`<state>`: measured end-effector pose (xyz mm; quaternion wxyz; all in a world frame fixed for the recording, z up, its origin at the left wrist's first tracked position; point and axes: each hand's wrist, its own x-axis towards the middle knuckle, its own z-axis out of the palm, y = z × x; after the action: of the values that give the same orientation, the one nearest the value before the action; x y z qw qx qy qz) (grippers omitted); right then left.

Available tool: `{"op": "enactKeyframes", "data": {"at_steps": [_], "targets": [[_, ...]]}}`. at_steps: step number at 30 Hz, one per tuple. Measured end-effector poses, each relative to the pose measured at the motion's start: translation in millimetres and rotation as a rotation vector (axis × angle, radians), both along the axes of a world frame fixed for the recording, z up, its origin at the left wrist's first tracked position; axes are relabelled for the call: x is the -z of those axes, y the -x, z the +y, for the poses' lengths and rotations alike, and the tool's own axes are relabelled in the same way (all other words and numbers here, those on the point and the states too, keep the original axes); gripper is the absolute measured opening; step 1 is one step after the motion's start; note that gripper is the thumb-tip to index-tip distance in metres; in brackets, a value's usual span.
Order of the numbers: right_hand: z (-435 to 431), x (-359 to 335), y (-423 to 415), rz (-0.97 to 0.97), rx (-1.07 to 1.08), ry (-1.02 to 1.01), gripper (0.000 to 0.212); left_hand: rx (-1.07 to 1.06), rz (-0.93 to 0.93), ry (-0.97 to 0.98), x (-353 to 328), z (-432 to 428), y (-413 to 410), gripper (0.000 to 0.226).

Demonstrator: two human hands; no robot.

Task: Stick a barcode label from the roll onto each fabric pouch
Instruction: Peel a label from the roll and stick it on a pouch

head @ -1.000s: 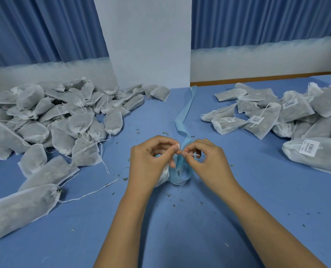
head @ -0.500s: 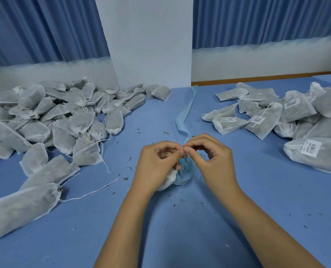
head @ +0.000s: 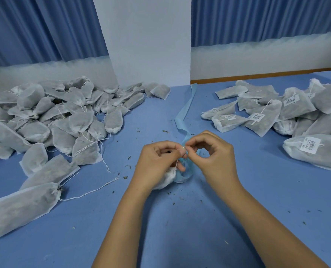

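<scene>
In the middle of the frame, over the blue table, the left hand and the right hand meet fingertip to fingertip. Each pinches, between thumb and forefinger, the top of a thin white thread. The thread drops to a white pouch tucked under the left palm. The pouch is mostly hidden, so the thread is probably its drawstring, though I can't be sure. Just right of the pouch a curled blue strip lies under the right fingers and trails toward the upper centre; no label shows on it from here. A heap of bare pouches fills the left, with one big pouch at lower left. Labelled pouches lie at right, cut off by the edge. Dark flecks dot the table.
</scene>
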<state>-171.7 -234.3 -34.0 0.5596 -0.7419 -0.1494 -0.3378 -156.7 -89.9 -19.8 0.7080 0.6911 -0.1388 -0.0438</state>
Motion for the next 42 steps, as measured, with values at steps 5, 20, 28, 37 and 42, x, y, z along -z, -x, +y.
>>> {"op": "enactKeyframes", "data": {"at_steps": [5, 20, 28, 37, 42], "targets": [[1, 0, 2, -0.073, 0.030, 0.106, 0.007, 0.043, 0.072, 0.067, -1, 3, 1, 0.020], [-3, 2, -2, -0.073, 0.105, 0.180, 0.009, 0.034, 0.026, 0.032, 0, 7, -3, 0.012], [-5, -2, -3, 0.179, 0.055, -0.172, 0.015, 0.200, 0.044, -0.162, -4, 28, -4, 0.020], [-5, -12, 0, 0.206, -0.037, -0.504, 0.011, 0.082, -0.028, -0.309, -7, 47, -4, 0.026], [23, -13, 25, 0.163, -0.180, -0.453, 0.013, -0.213, -0.124, -0.027, -15, 53, -4, 0.021]]}}
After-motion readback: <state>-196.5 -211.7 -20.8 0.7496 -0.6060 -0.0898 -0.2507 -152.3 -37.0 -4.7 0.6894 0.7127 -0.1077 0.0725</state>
